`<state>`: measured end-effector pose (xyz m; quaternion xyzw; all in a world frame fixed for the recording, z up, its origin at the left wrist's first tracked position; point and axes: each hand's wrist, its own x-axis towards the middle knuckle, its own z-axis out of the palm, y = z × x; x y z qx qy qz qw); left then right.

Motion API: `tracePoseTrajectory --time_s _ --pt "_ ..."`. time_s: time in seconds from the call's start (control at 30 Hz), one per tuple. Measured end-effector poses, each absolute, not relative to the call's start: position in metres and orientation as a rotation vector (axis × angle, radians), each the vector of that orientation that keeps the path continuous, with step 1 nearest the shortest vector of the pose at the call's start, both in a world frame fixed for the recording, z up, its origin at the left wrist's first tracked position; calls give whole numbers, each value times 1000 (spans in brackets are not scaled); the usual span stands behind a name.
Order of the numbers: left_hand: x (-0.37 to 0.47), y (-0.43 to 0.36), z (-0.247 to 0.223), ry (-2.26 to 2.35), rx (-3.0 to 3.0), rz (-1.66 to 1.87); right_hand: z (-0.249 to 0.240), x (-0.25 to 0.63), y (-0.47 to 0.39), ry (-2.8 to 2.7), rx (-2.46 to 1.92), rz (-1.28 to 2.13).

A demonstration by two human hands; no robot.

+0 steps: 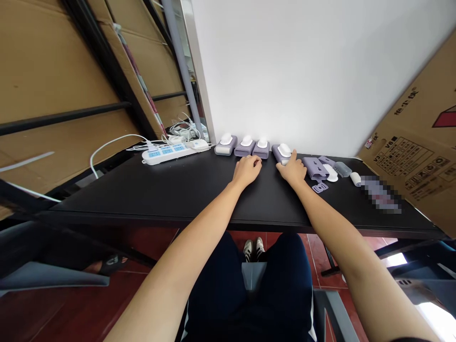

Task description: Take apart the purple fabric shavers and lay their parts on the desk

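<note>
My right hand (293, 171) grips the near end of a purple box-shaped device (277, 153) with a white rounded piece on top, thumb on one side and index finger on the other. Loosely curled, my left hand (247, 170) rests on the black table just in front of two similar purple devices, one in the middle (244, 150) and one to its right (261, 151); nothing shows in its fingers. A third such device (225, 146) with a white front stands at the left end of the row.
To the right lie an open purple shell (314, 168), a white oval part (331, 173), a clear cover (342, 169), a small white cylinder (355, 179) and a flat purple piece (319, 187). A white power strip (171, 153) with cables lies left. A cardboard box (416, 128) borders the right; a white panel (285, 71) rises behind.
</note>
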<state>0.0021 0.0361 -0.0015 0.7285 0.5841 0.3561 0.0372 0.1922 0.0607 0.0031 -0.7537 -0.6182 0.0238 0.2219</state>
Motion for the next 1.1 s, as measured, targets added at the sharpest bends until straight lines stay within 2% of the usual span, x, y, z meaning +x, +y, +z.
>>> tracePoseTrajectory --time_s 0.17,0.3,0.5,0.7,1.1 --pt "3 39 -1 1646 2052 1223 10 191 50 -1607 -1948 214" --pt "5 44 0 1459 1636 1393 10 187 35 -1636 -1755 139" --pt "3 43 12 997 1019 1456 0 181 22 -1947 -1318 10" --pt "-3 29 29 517 678 1629 -5 183 25 -2230 -1023 97" --pt "0 50 16 780 400 1882 -9 152 16 -2226 -1262 22"
